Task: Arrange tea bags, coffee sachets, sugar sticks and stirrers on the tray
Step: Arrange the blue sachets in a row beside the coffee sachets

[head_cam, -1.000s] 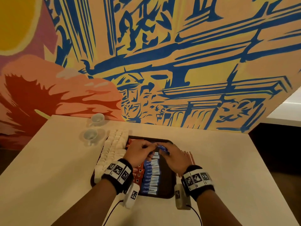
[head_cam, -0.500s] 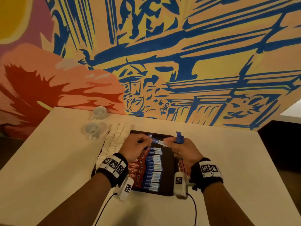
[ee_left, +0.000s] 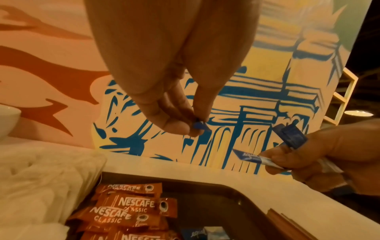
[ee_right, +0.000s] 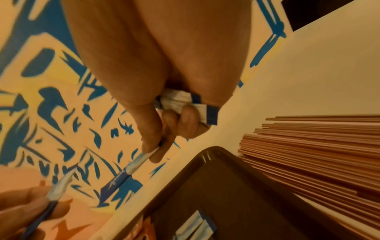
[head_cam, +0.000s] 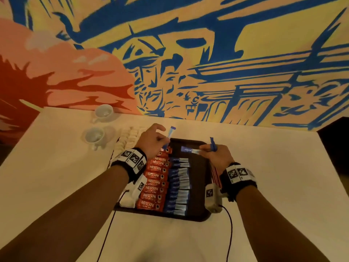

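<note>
Both hands are hovering over the far end of the dark tray [head_cam: 198, 214] right now; the left hand [head_cam: 151, 141] is pinching one blue-and-white sugar stick [head_cam: 171, 134] by its lower end between thumb and fingertips, so it's sticking up tilted off the tray; the right hand [head_cam: 217, 156] is pinching a second sugar stick [head_cam: 188, 149] level over the tray's empty top corner, and its other fingers are curling round a small bunch of spare sticks [ee_right: 185, 99] tucked in the palm; I think it's three or four in there, but the wrist view is blurring too much to count.

On the tray, the red Nescafe coffee sachets [head_cam: 154, 183] are lying in a neat column with the row of placed sugar sticks [head_cam: 178, 188] just beside them; the white tea bags [head_cam: 130, 137] are sitting along the left edge, and the wooden stirrers [ee_right: 318, 146] are piling up off the right edge on the table.

What could go wrong: the palm bunch is being held pretty loosely while the same hand is doing a fingertip placement, so opening up to drop one stick could be spilling the rest onto the tidy row; also the left wrist is hanging right above the sachets, so lowering it carelessly could be nudging that column crooked.
</note>
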### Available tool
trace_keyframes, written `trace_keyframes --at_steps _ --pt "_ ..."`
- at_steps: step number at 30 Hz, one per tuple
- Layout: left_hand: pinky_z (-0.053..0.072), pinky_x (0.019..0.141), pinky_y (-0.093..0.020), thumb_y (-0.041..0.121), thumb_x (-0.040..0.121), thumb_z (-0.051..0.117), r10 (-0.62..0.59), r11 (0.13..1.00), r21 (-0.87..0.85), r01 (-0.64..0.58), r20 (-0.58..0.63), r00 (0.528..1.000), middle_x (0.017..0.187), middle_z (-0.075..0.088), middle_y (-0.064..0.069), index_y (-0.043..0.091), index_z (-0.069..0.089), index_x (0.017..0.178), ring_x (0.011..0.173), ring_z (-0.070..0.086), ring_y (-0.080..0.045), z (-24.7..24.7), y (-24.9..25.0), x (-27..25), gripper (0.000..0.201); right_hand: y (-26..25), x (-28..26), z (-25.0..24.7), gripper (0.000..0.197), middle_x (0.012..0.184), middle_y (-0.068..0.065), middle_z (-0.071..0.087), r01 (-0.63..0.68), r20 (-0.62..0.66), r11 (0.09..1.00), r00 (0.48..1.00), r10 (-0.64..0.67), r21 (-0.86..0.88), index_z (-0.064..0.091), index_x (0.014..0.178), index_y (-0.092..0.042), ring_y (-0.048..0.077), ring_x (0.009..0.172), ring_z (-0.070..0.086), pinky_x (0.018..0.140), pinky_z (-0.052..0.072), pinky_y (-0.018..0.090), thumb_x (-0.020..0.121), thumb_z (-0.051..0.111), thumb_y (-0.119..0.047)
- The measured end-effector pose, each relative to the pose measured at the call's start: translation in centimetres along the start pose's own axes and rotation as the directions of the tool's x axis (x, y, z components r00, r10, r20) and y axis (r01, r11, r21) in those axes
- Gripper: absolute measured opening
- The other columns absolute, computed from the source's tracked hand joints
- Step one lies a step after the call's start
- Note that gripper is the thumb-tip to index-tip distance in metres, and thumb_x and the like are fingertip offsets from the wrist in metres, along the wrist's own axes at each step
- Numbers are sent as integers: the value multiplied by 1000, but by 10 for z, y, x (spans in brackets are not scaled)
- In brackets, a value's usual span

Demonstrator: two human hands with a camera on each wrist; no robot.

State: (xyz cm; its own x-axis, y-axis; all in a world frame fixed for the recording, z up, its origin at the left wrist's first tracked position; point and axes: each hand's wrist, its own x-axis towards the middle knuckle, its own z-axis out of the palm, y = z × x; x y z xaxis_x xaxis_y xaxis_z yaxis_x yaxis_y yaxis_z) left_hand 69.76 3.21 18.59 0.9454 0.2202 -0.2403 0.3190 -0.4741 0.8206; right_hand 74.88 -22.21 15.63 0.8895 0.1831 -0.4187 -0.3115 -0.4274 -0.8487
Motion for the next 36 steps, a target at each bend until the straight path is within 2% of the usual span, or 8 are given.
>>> trace_keyframes --at_steps 3,9,13,19,23,28,33,36 --pt "45 71 -16 21 90 73 -8 988 157 9 -4 1000 93 73 -1 14 68 100 90 67 -16 12 -13 21 14 12 20 14 8 102 4 73 -18 11 994 1000 19 -104 77 94 -21 24 102 65 99 51 41 87 79 -19" --pt "54 84 -29 24 90 73 -23 961 276 15 27 999 98 74 -1 16 75 99 93 67 -16 36 -22 45 12 27 44 31 17 96 2 74 -112 17 986 993 115 -125 74 75 -29 24 96 67 95 55 42 86 80 -18" --pt "48 77 -23 26 90 74 -26 934 356 -10 97 995 99 74 1 18 76 97 94 67 -16 47 -24 60 11 33 54 40 18 95 4 75 -179 -12 976 984 179 -127 74 72 -30 23 93 68 88 57 39 84 82 -21" --pt "48 75 -23 25 86 78 -58 931 366 -5 163 985 96 74 2 22 77 94 90 66 -15 58 -23 78 8 36 66 48 13 90 0 73 -238 -2 962 971 239 -131 75 76 -29 21 89 67 78 54 33 86 81 -22" --pt "57 87 -32 25 88 76 -68 913 407 -26 214 975 100 75 0 23 77 92 93 69 -17 67 -29 85 5 41 70 49 3 93 0 73 -250 17 954 967 256 -163 78 86 -25 21 92 66 78 51 31 86 80 -23" --pt "58 87 -37 25 91 71 -46 878 472 -75 241 969 100 74 2 25 76 94 92 68 -19 72 -32 87 7 41 70 50 17 103 -1 70 -216 6 958 975 221 -191 78 104 -18 17 93 62 83 48 28 87 79 -20" --pt "55 82 -32 22 94 64 -9 834 529 -158 300 954 104 72 3 27 75 95 93 66 -20 78 -31 85 12 39 70 50 21 107 2 70 -219 5 953 974 225 -208 77 107 -13 18 92 60 81 47 28 87 79 -18" --pt "57 87 -37 19 95 62 4 821 540 -183 315 949 110 71 1 26 75 98 98 66 -22 80 -30 85 15 37 70 49 21 100 1 65 -229 -14 935 972 234 -270 76 106 -13 17 90 58 80 47 29 86 80 -20"
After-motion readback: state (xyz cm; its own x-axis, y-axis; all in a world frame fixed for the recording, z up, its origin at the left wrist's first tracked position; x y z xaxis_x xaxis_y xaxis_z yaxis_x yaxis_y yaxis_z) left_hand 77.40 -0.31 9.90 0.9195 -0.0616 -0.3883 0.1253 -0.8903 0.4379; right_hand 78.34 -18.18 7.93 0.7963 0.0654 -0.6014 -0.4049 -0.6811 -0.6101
